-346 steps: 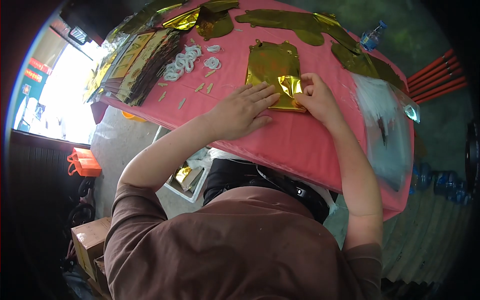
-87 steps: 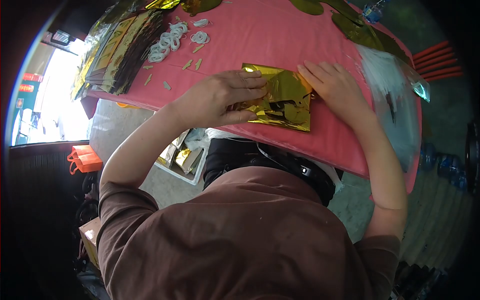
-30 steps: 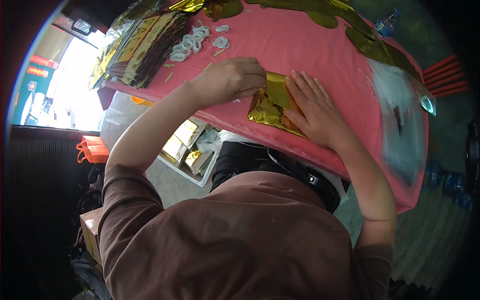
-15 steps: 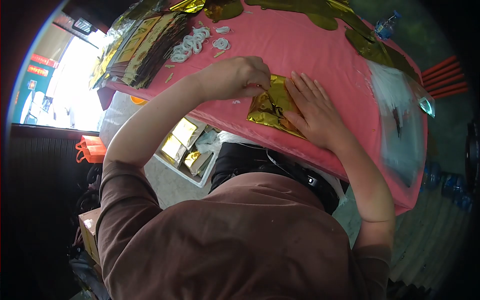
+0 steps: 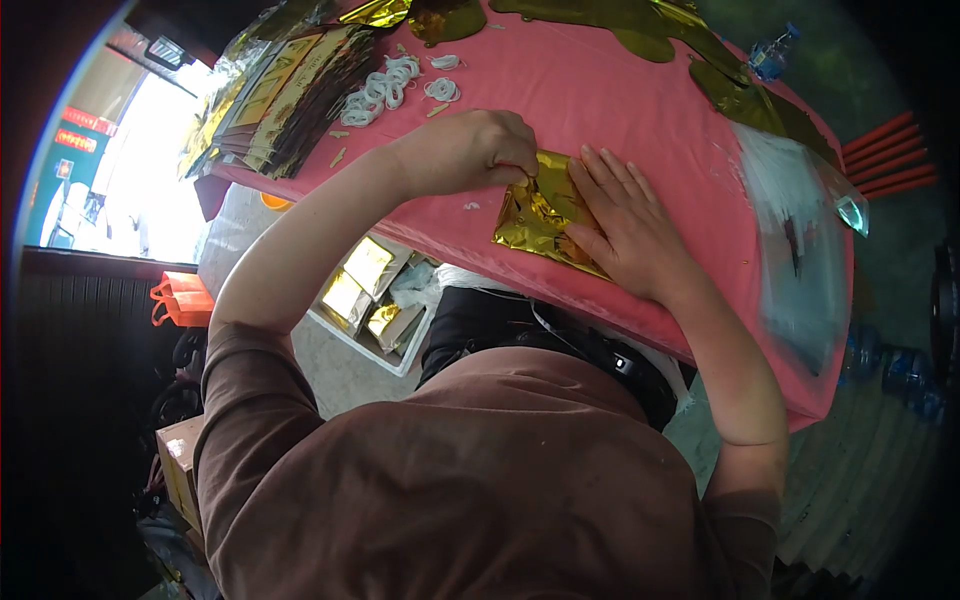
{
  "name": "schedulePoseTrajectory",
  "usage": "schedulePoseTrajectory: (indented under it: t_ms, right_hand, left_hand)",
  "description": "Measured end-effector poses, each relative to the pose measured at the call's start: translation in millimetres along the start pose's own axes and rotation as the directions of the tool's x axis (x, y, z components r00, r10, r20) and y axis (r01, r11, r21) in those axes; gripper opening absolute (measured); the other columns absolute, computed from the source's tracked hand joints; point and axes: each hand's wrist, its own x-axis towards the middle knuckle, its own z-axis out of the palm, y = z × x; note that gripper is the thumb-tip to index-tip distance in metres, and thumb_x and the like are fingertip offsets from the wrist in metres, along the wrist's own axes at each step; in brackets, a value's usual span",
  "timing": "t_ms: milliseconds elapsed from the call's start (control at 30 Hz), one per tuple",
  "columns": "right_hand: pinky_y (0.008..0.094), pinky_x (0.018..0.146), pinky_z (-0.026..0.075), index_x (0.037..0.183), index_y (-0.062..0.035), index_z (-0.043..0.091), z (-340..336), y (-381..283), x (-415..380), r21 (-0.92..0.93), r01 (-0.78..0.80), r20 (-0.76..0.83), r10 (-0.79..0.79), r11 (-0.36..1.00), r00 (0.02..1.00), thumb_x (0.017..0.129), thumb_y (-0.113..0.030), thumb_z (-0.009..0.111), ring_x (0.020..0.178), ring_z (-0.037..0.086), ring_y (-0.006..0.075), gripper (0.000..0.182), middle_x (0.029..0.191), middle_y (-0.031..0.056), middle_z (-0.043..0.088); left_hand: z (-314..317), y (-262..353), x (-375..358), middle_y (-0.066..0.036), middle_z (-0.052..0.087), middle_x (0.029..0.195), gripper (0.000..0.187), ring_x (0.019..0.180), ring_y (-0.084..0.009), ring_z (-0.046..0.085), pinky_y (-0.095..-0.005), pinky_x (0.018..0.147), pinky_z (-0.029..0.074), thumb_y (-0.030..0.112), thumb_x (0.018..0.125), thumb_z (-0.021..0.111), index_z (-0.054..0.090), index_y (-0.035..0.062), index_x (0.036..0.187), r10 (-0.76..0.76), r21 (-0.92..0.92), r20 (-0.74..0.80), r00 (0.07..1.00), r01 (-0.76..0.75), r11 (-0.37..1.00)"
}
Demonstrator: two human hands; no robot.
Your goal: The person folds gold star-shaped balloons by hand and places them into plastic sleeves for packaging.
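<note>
A folded gold foil sheet (image 5: 545, 215) lies near the front edge of the pink-covered table (image 5: 600, 105). My left hand (image 5: 480, 150) is closed in a pinch on the foil's upper left part, where the foil is creased. On the foil's right side, my right hand (image 5: 625, 225) rests flat, palm down, with its fingers stretched out. Bundles of white cord (image 5: 385, 85) lie beyond my left forearm.
Stacked printed packets (image 5: 285, 95) stand at the table's left. Gold foil pieces (image 5: 630, 25) line the far edge. Clear plastic sleeves (image 5: 800, 260) lie at the right. Below the table is a white bin (image 5: 400, 362) with packets; an orange bag (image 5: 183, 300) is at the left.
My left hand has shifted very slightly to the left, and the foil by its fingertips is creased differently. My right hand stays almost where it was.
</note>
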Motion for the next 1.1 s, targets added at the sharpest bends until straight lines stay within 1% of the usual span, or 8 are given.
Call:
schedulePoseTrajectory:
  t_ms: [200, 300, 367, 400, 467, 567, 1000, 1100]
  right_hand:
    - [0.0433, 0.112, 0.014, 0.140, -0.0032, 0.030, -0.6, -0.2, 0.1, 0.002, -0.003, 0.003, 0.003, 1.000, 1.000, 0.091, -0.038, 0.046, 0.137, 0.021, 0.0299, 0.062, 0.147, 0.0171, 0.026]
    - [0.0433, 0.112, 0.014, 0.140, -0.0032, 0.030, -0.9, -0.3, 0.3, -0.001, -0.003, 0.002, 0.003, 1.000, 1.000, 0.091, -0.038, 0.046, 0.137, 0.021, 0.0300, 0.063, 0.146, 0.0173, 0.026]
    - [0.0432, 0.112, 0.014, 0.140, -0.0031, 0.030, -0.5, -0.3, 0.1, -0.002, -0.005, 0.003, 0.005, 1.000, 1.000, 0.090, -0.039, 0.046, 0.137, 0.021, 0.0300, 0.063, 0.146, 0.0173, 0.026]
    - [0.0432, 0.112, 0.013, 0.140, -0.0031, 0.030, -0.4, -0.1, 0.2, 0.001, -0.007, 0.005, 0.007, 1.000, 1.000, 0.090, -0.039, 0.046, 0.138, 0.021, 0.0299, 0.063, 0.147, 0.0173, 0.026]
    - [0.0431, 0.113, 0.013, 0.140, -0.0031, 0.030, -0.3, 0.0, 0.2, 0.002, -0.008, 0.007, 0.008, 1.000, 1.000, 0.090, -0.039, 0.046, 0.138, 0.021, 0.0298, 0.063, 0.147, 0.0173, 0.026]
    - [0.0428, 0.113, 0.013, 0.141, -0.0034, 0.030, -0.1, 0.0, -0.2, 0.000, -0.008, 0.003, 0.008, 1.000, 1.000, 0.090, -0.038, 0.046, 0.138, 0.020, 0.0293, 0.063, 0.147, 0.0168, 0.025]
    - [0.0422, 0.113, 0.012, 0.142, -0.0052, 0.028, 0.1, 0.4, -1.0, -0.002, -0.007, 0.009, 0.007, 1.000, 1.000, 0.091, -0.037, 0.045, 0.138, 0.020, 0.0285, 0.063, 0.148, 0.0160, 0.024]
    - [0.0423, 0.113, 0.012, 0.142, -0.0053, 0.028, -0.9, -0.3, -0.8, -0.002, -0.004, 0.012, 0.004, 1.000, 1.000, 0.092, -0.039, 0.043, 0.138, 0.020, 0.0288, 0.062, 0.148, 0.0161, 0.024]
  left_hand:
    - [2.2, -2.3, 4.4, -0.008, 0.060, 0.087, 0.009, 0.083, -0.0251, 0.060, -0.0353, 0.071, 0.050, 0.006, 0.075, 0.066, 0.063, 0.0020, 0.083, 0.017, 0.036, -0.005, 1.000, -0.017, 0.999]
    - [3.8, -3.5, 4.4, -0.008, 0.060, 0.085, 0.009, 0.082, -0.0255, 0.059, -0.0358, 0.070, 0.049, 0.005, 0.075, 0.066, 0.061, 0.0018, 0.081, -0.017, 0.027, -0.020, 1.000, 0.017, 0.999]
    - [6.0, -3.7, 4.0, -0.007, 0.060, 0.080, 0.009, 0.082, -0.0258, 0.059, -0.0359, 0.071, 0.049, 0.008, 0.073, 0.065, 0.058, 0.0029, 0.075, 0.015, 0.012, -0.116, 0.993, -0.014, 1.000]
    - [7.7, -4.2, 3.0, -0.007, 0.060, 0.080, 0.009, 0.082, -0.0258, 0.059, -0.0359, 0.071, 0.049, 0.008, 0.073, 0.065, 0.058, 0.0029, 0.075, 0.015, 0.012, -0.115, 0.993, -0.013, 1.000]
    - [12.0, -5.2, -1.1, -0.008, 0.060, 0.086, 0.010, 0.084, -0.0259, 0.058, -0.0357, 0.071, 0.049, 0.003, 0.074, 0.066, 0.058, 0.0033, 0.079, 0.058, 0.064, -0.143, 0.988, -0.049, 0.997]
    - [18.6, -4.8, -8.8, -0.007, 0.060, 0.088, 0.009, 0.087, -0.0255, 0.058, -0.0356, 0.072, 0.049, 0.004, 0.074, 0.066, 0.058, 0.0034, 0.080, 0.128, 0.134, -0.193, 0.973, -0.103, 0.986]
    - [16.6, -0.8, -24.4, -0.007, 0.061, 0.096, 0.016, 0.094, -0.0259, 0.058, -0.0357, 0.077, 0.050, 0.003, 0.073, 0.063, 0.064, 0.0018, 0.089, 0.127, 0.171, -0.126, 0.984, -0.105, 0.980]
    - [16.0, -2.0, -26.3, -0.008, 0.061, 0.099, 0.014, 0.094, -0.0265, 0.058, -0.0359, 0.077, 0.050, 0.004, 0.076, 0.062, 0.064, 0.0015, 0.090, 0.115, 0.117, -0.119, 0.986, -0.102, 0.988]
